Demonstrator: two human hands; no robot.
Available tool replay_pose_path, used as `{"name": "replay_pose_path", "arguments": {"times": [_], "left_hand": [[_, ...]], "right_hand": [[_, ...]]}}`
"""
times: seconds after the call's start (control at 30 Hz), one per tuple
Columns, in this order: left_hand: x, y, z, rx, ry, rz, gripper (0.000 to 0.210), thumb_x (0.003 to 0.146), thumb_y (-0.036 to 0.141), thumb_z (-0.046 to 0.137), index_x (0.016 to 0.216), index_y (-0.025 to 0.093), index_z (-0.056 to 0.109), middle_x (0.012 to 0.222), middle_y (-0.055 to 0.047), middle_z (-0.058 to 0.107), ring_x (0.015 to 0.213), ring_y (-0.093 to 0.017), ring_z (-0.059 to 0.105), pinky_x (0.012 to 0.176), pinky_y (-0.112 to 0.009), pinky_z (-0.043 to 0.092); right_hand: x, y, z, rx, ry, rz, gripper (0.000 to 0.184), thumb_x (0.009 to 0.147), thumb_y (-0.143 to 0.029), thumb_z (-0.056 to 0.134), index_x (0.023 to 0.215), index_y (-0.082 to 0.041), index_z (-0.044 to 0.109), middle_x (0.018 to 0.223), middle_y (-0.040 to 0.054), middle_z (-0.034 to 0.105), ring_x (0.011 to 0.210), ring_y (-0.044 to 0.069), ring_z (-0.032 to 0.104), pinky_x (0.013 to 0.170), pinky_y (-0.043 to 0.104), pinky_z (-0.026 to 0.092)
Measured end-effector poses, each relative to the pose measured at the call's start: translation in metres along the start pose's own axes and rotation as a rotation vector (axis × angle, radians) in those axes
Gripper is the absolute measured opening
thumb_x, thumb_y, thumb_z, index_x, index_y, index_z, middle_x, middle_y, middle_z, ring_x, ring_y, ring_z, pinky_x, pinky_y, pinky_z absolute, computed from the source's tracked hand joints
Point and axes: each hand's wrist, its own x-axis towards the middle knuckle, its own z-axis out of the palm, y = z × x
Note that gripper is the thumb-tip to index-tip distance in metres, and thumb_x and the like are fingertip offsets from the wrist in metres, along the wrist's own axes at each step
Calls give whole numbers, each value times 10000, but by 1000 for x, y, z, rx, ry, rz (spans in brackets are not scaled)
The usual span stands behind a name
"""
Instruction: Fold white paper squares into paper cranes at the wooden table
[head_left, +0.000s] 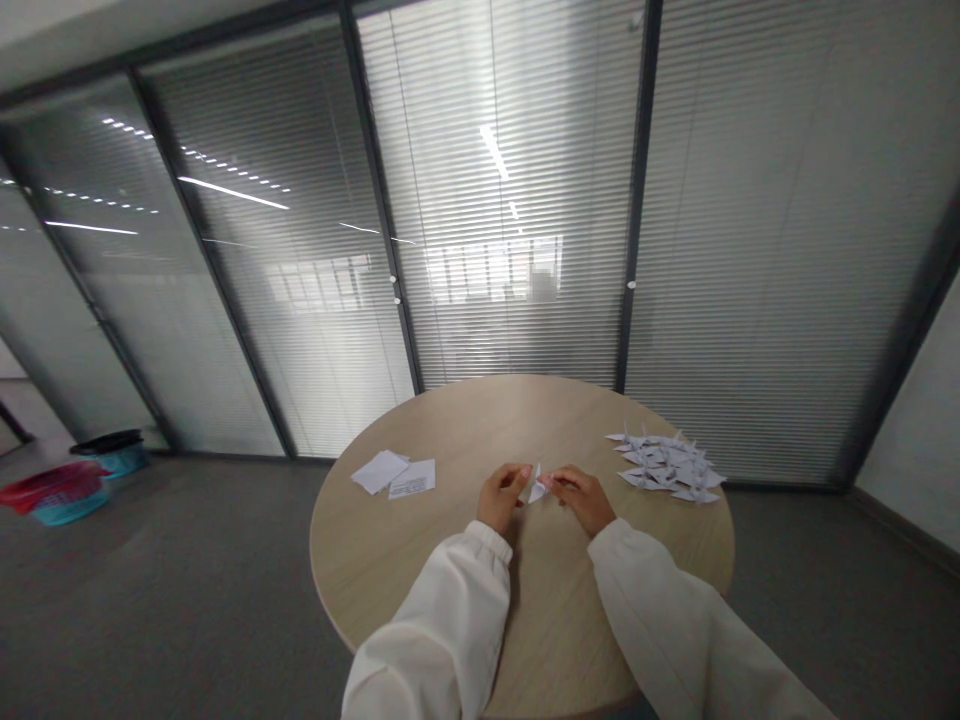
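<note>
A small piece of folded white paper [537,489] stands upright between my two hands above the middle of the table. My left hand [501,497] is closed, its thumb and fingertips pinched at the paper's left edge. From the other side my right hand [581,498] pinches the paper's right edge. Fingers partly cover the paper, so its exact shape is hard to make out. To the right of my right hand lies a heap of folded paper cranes [667,465]. Flat white paper sheets [382,470] lie left of my left hand, one with printed text.
The round wooden table [517,410] stands close to a glass partition with blinds [517,200]. On the floor at the far left are a red and blue basin [64,495] and a black and blue basin [116,455]. A wall [915,430] rises at the right.
</note>
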Motion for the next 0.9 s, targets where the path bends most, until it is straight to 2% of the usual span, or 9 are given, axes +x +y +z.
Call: {"name": "replay_pose_path", "arguments": {"times": [0.1, 0.2, 0.4, 0.6, 0.9], "left_hand": [[-1, 0, 1, -26, -36, 37, 398, 624, 479, 601, 812, 133, 658, 732, -59, 629, 648, -147, 541, 467, -208, 402], [0, -2, 2, -41, -25, 62, 355, 608, 457, 628, 729, 125, 657, 649, -42, 617, 578, -123, 517, 466, -205, 374], [2, -5, 1, -92, -13, 42, 319, 599, 437, 641, 663, 126, 612, 541, 5, 556, 506, -92, 475, 487, -202, 361], [3, -7, 2, -156, -32, -76, 370, 562, 482, 638, 671, 133, 576, 538, 23, 522, 482, -93, 472, 446, -207, 384], [3, -7, 2, -72, -22, -61, 430, 561, 547, 610, 637, 128, 554, 486, 37, 474, 422, -71, 417, 393, -192, 336]], "right_hand": [[0, 2, 1, 23, -42, 16, 249, 699, -411, 564, 745, -187, 662, 730, 24, 577, 594, 120, 522, 468, 200, 436], [0, 1, 1, 66, -106, 16, 249, 697, -410, 571, 744, -182, 659, 714, 13, 565, 586, 111, 511, 478, 198, 434], [-1, -1, -1, 153, -185, 28, 314, 716, -444, 544, 816, -169, 657, 649, 3, 567, 531, 98, 498, 479, 200, 425], [-1, 3, -1, 188, -162, 11, 317, 706, -439, 550, 853, -177, 653, 652, 3, 596, 525, 103, 518, 481, 209, 429], [-3, -5, 0, 72, -108, 47, 227, 678, -368, 556, 788, -182, 626, 654, 1, 603, 537, 115, 523, 473, 210, 433]]}}
